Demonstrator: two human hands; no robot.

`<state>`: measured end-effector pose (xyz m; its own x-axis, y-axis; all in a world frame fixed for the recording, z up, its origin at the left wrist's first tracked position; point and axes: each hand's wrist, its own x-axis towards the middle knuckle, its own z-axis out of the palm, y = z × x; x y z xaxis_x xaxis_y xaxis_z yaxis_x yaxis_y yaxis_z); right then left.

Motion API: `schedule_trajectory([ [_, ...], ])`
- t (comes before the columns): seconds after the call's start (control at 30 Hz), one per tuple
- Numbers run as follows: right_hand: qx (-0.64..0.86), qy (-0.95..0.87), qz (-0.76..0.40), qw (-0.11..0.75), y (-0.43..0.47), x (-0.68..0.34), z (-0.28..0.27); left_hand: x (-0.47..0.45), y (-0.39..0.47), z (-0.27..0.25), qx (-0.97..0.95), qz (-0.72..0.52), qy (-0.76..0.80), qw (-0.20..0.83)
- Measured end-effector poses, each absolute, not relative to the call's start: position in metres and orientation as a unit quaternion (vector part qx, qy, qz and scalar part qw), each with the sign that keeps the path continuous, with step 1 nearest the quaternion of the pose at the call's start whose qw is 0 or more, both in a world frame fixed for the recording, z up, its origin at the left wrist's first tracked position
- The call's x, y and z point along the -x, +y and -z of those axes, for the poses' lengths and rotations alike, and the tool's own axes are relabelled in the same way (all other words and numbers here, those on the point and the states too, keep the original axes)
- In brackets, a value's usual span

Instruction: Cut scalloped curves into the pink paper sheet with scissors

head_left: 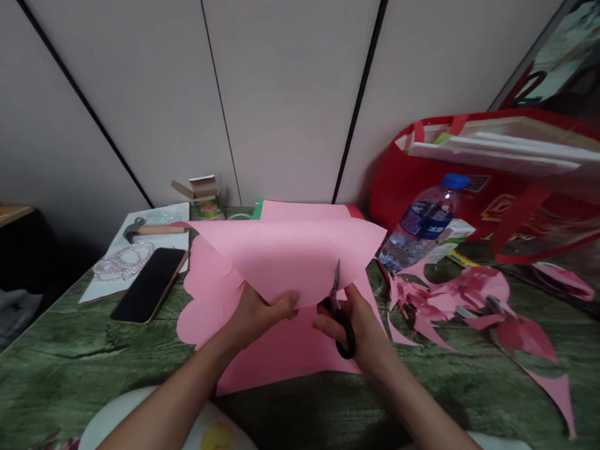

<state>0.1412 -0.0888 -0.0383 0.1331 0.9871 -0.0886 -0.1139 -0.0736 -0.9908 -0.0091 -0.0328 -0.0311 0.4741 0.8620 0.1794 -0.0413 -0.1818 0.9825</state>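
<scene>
A large sheet of pink paper (pixel 281 252) is raised in front of me, its upper part curling over. My left hand (pixel 264 313) pinches its lower edge, thumb on the near face and fingers behind. In my right hand (pixel 356 322) is a pair of scissors (pixel 339 313) with dark handles; the blades point up against the pink paper near its lower right edge. Whether the blades are parted is hard to make out. Beneath lie more pink paper (pixel 286 355) and, to the left, pink pieces with scalloped edges (pixel 204 315).
Pink scraps (pixel 457 298) are heaped at right, beside a water bottle (pixel 422 219) and a red bag (pixel 507 183). At left are a phone (pixel 151 284), a hammer (pixel 151 229), a beaded strand (pixel 125 261) and a small open box (pixel 207 199). A pale wall (pixel 295 106) stands behind.
</scene>
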Motion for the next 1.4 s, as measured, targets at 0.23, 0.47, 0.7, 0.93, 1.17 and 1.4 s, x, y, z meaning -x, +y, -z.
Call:
schedule_trajectory([
  [0.23,0.528,-0.412,-0.517,0.533,-0.088,-0.141,0.04,0.01,-0.031,0.033,-0.646,-0.408,0.325,0.558],
  [0.47,0.531,-0.423,-0.518,0.52,-0.088,-0.142,0.043,0.012,-0.031,0.038,-0.631,-0.423,0.329,0.561],
  [0.7,0.54,-0.427,-0.514,0.511,-0.087,-0.142,0.047,0.013,-0.028,0.041,-0.611,-0.438,0.33,0.571],
  [0.93,0.54,-0.423,-0.517,0.512,-0.087,-0.143,0.045,0.015,-0.025,0.045,-0.597,-0.451,0.332,0.575],
  [1.17,0.557,-0.432,-0.508,0.495,-0.088,-0.143,0.044,0.015,-0.024,0.048,-0.583,-0.459,0.328,0.584],
  [1.4,0.57,-0.444,-0.496,0.481,-0.089,-0.143,0.043,0.016,-0.023,0.047,-0.577,-0.47,0.321,0.585],
])
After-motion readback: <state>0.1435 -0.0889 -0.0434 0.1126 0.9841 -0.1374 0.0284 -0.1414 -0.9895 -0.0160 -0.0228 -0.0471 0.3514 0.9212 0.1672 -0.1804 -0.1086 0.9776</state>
